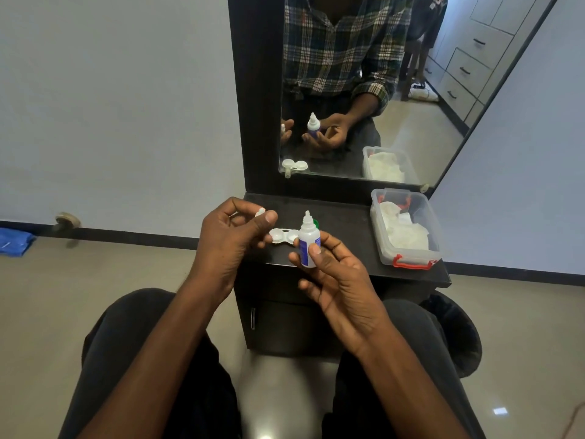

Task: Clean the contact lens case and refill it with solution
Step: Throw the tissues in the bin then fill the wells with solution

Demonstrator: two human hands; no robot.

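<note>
2 hands work mid-frame: the right hand pinches the light, squeezable bottle around its middle; the left hand pinches its tiny, slippery cap above the open lens case.

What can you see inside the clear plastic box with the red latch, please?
The clear plastic box on the dark counter holds crumpled white tissues, with something red showing near its far wall. Anything beneath the tissues is covered and cannot be seen.

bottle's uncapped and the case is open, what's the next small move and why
Probably tip the bottle in the right hand over the open lens case on the shelf: its nozzle is bare, the left hand pinches the small white cap, and the wells face up.
</note>
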